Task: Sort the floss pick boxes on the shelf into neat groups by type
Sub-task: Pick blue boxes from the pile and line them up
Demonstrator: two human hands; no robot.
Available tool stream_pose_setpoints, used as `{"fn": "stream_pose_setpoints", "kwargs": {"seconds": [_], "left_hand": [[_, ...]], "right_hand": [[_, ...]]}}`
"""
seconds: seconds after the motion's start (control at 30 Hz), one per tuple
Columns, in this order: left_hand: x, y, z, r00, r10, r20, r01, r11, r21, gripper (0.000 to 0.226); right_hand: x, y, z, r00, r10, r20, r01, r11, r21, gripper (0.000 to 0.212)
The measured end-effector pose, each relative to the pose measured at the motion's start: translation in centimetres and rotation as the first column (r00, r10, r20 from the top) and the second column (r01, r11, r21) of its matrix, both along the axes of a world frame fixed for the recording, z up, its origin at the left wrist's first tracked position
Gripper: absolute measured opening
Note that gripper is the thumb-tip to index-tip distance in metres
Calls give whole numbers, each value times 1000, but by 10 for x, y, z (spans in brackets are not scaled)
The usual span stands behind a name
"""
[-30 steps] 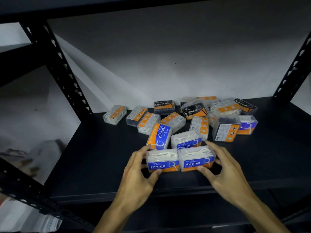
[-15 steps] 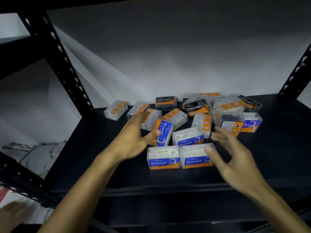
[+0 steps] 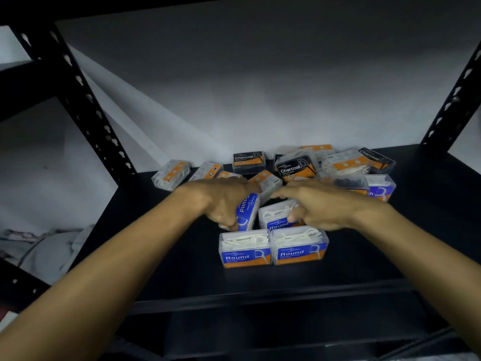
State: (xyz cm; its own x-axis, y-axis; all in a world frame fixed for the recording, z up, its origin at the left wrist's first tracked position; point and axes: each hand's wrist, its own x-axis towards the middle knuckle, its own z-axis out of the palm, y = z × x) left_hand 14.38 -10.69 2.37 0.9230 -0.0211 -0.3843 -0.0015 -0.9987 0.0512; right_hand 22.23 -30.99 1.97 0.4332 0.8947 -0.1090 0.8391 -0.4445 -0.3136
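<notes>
Hands first: my left hand grips a tilted Round box, long axis running near-far; my right hand clasps another Round box lying crosswise, mid-shelf.

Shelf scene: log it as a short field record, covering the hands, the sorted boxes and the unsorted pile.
left hand: gripping a tilted blue Round box
right hand: on a second Round box; grip unclear
sorted pair: two Round boxes side by side, touching, at the shelf front
unsorted pile: Charcoal and orange-labelled boxes jumbled at the back
</notes>
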Motion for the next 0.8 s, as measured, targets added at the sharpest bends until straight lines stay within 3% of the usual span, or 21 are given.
{"fn": "stream_pose_setpoints", "kwargs": {"seconds": [0.2, 0.33, 0.43, 0.53, 0.7, 0.8], "left_hand": [[-11, 7, 0, 992, -33, 122, 22, 996, 88, 102], [-25, 15, 2, 983, 26, 184, -27, 1000, 2, 88], [-35, 22, 3, 958, 87, 273, -55, 991, -124, 65], [-47, 29, 3, 911, 154, 382, -74, 973, -217, 48], [-70, 31, -3, 754, 235, 614, -101, 964, -245, 52], [-78, 29, -6, 676, 315, 666, -112, 937, -330, 48]], "right_hand": [[3, 9, -5, 999, 33, 37, -29, 994, -104, 62], [4, 11, -2, 999, 22, -38, -26, 996, -84, 51], [8, 9, 1, 998, 5, -66, -7, 999, -41, 46], [11, 4, 8, 993, -18, -113, 24, 999, 49, 40], [8, -5, 18, 996, -56, -67, 66, 986, 154, 45], [4, -9, 24, 995, -51, -90, 65, 986, 155, 46]]}}
